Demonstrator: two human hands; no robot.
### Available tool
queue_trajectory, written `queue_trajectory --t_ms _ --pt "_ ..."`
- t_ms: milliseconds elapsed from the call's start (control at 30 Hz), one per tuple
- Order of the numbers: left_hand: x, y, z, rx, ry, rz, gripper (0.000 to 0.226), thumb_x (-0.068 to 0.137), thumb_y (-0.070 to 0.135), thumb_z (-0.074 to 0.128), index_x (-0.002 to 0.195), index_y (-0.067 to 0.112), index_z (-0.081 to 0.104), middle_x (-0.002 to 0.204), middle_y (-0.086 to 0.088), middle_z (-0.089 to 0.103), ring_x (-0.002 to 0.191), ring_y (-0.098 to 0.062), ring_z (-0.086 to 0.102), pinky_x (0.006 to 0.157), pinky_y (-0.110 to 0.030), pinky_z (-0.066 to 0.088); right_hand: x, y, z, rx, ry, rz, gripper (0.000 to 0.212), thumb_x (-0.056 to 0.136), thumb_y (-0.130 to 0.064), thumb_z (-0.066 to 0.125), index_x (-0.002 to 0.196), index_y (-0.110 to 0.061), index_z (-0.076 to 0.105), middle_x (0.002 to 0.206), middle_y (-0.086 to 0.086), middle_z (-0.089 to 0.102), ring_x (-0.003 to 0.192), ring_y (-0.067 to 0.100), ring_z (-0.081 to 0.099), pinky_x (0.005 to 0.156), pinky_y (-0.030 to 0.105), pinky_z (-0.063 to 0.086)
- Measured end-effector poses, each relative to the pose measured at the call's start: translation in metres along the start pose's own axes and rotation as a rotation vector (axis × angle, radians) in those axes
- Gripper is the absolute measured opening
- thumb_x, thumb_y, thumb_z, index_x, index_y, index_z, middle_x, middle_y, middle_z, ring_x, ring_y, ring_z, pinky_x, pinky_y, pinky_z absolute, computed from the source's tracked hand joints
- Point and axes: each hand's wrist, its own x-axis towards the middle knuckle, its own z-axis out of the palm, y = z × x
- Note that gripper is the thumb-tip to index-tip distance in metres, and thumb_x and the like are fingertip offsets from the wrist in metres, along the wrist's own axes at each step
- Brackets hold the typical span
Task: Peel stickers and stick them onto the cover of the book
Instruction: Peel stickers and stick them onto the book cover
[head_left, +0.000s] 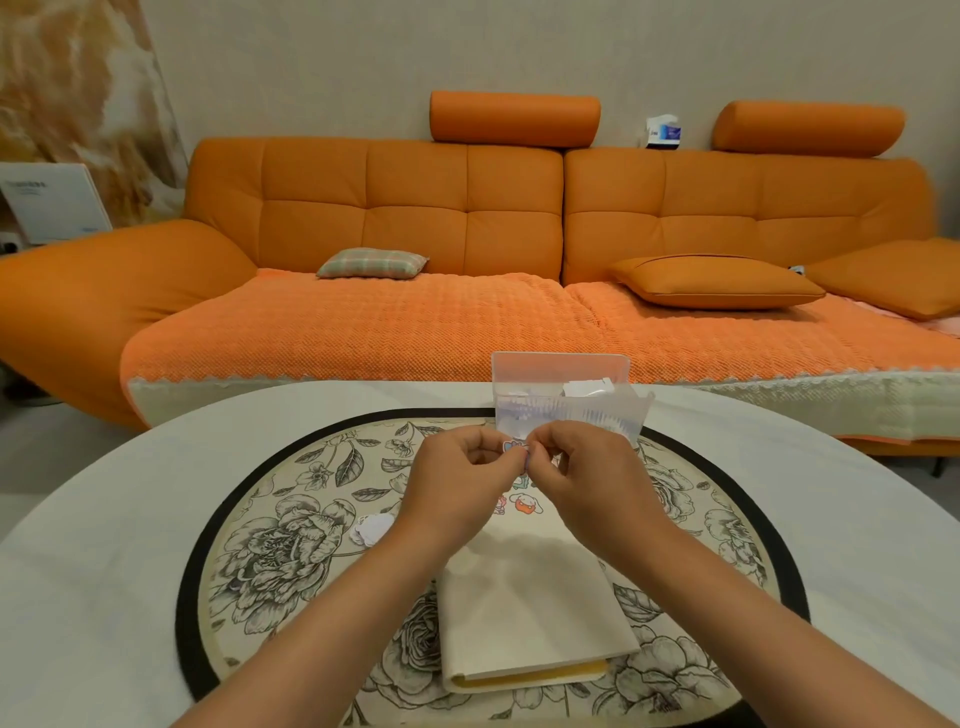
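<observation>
Living room. Long orange leather sofa (467, 208) runs along the back wall. At far left a white flat panel (52, 200) leans on the wall; dark lettering on it, too small to read. Small green plaid cushion (371, 262) on the seat.

Foreground: round white table (104, 519) with a round floral-print mat with a black rim (270, 561) on it. Left of centre on the mat is a small heap of white paper scraps (371, 527), probably peeled backings.

Left hand (462, 483) has its fingers curled, thumb and fingertips pinching one edge of a small pink-and-blue cartoon sticker (514, 447). Right hand (582, 467) is curled the same way, pinching the opposite edge. The sticker is held in the air between them, above the far end of the book. Whether the backing has started to come away cannot be told.

The closed cream-covered book with yellow page edges (530, 597) lies on the mat below the forearms. A few small cartoon stickers already placed (524, 504) sit at its far end. The rest of the cover is bare.

Judgement: task is early. This peel is in hand and placing is yet to come.

Beyond the hands is an open clear plastic box (561, 395) holding white slips. On the sofa back to the right stands a blue-and-white carton (664, 132); its print is illegible.
</observation>
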Motion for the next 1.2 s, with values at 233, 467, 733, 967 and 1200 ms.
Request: queue_trajectory --t_ms 233,467,733,967,1200 --pt "-0.0015 -0.0054 -0.0022 0.160 0.119 0.131 0.012 0.081 0.029 0.079 0.087 0.027 0.069 0.078 0.008 0.071 0.067 -0.005 0.061 0.055 -0.020 0.046 0.0013 0.0001 0.0016 0.260 -0.027 0.144 0.024 0.095 -0.023 0.059 0.075 -0.023 0.071 0.063 -0.010 0.066 0.052 0.001 0.049 0.052 0.022 0.039" --pt "-0.0058 -0.0054 -0.0009 0.410 0.170 0.320 0.009 0.085 0.029 0.074 0.081 0.029 0.066 0.074 0.016 0.067 0.068 -0.003 0.058 0.064 -0.022 0.047 -0.0007 0.0004 0.0047 0.201 -0.002 0.133 0.023 0.096 -0.028 0.059 0.076 -0.027 0.072 0.063 -0.013 0.065 0.056 0.003 0.054 0.055 0.027 0.044" --pt "-0.0054 -0.0036 -0.0018 0.214 0.049 0.068 0.016 0.087 0.032 0.073 0.074 0.025 0.079 0.069 0.010 0.074 0.063 -0.007 0.070 0.067 -0.026 0.056 -0.0041 -0.0003 0.0053 -0.038 0.015 0.029 0.019 0.098 -0.033 0.056 0.089 -0.033 0.073 0.073 -0.022 0.062 0.065 0.001 0.056 0.058 0.028 0.042" --pt "-0.0052 -0.0047 -0.0016 0.189 0.039 0.040 0.014 0.087 0.026 0.071 0.074 0.023 0.076 0.068 0.006 0.074 0.061 -0.011 0.070 0.062 -0.024 0.056 -0.0072 -0.0033 0.0034 -0.065 -0.012 0.005 0.018 0.098 -0.032 0.057 0.094 -0.033 0.074 0.078 -0.019 0.063 0.069 0.002 0.056 0.061 0.030 0.045" --pt "-0.0036 -0.0091 -0.0008 0.193 0.015 0.090 0.016 0.089 0.025 0.069 0.074 0.022 0.071 0.070 0.003 0.071 0.066 -0.016 0.068 0.066 -0.034 0.055 -0.0071 -0.0024 0.0053 0.082 -0.031 0.101 0.018 0.097 -0.032 0.059 0.091 -0.031 0.075 0.073 -0.021 0.065 0.066 -0.003 0.058 0.059 0.025 0.042"
